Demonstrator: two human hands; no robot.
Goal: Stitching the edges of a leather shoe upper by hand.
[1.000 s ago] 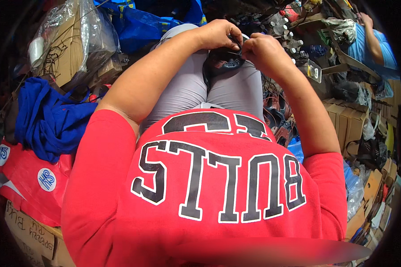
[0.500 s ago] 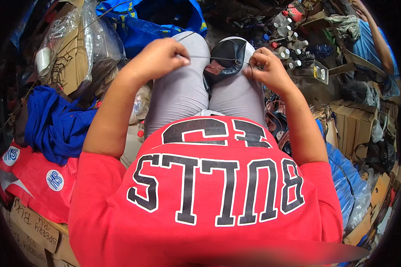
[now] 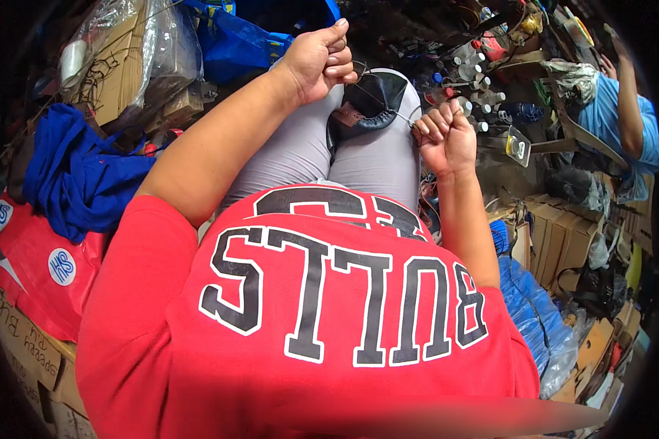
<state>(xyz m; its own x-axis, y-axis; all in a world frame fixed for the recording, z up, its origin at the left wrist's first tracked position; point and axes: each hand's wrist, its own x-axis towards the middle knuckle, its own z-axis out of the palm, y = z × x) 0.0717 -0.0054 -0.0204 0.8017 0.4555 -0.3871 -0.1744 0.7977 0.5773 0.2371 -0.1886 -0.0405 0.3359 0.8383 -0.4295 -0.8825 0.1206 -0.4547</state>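
A dark leather piece point(image 3: 375, 121), which looks like a shoe upper with a reddish-brown patch inside, is held between my knees, over the grey trousers point(image 3: 377, 157). A thin thread point(image 3: 404, 118) runs from it toward both hands. My left hand point(image 3: 321, 64) is closed in a fist above my left knee, with the thread's other stretch at its lower edge. My right hand point(image 3: 445, 137) is closed beside my right knee, pinching the thread near the leather. Whether either hand also holds a needle or an awl is too small to tell.
A blue bag point(image 3: 245, 40) stands open beyond my knees. Several small bottles point(image 3: 470, 69) cluster at the far right, near a person in a light blue shirt point(image 3: 604, 110). Blue cloth point(image 3: 80, 172) lies to my left, cardboard point(image 3: 560, 234) to my right.
My left hand has risen away from the leather, up and to the right. My right hand has shifted slightly right and down. The thread now slants between them.
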